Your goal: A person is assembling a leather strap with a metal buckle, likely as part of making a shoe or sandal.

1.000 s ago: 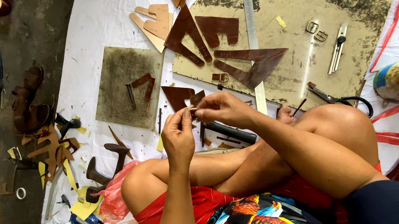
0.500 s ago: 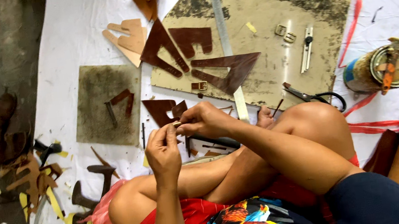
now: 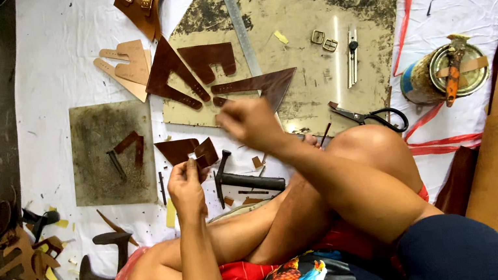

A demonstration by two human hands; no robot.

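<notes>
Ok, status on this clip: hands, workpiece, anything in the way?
Left hand pinching dark brown leather piece. Right hand raised above it, blurred, apparently empty. Hammer and scissors lying close by; nothing blocking.

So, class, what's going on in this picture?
A person sits cross-legged on a white sheet. The left hand pinches a small dark brown leather piece; the right hand hovers blurred just above it. A hammer lies by the knees, with scissors and cut leather shapes around.

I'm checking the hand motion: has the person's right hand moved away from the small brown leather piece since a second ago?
Yes. The right hand has left the brown leather piece in the left hand, lifting toward the tan cutting board.
</notes>
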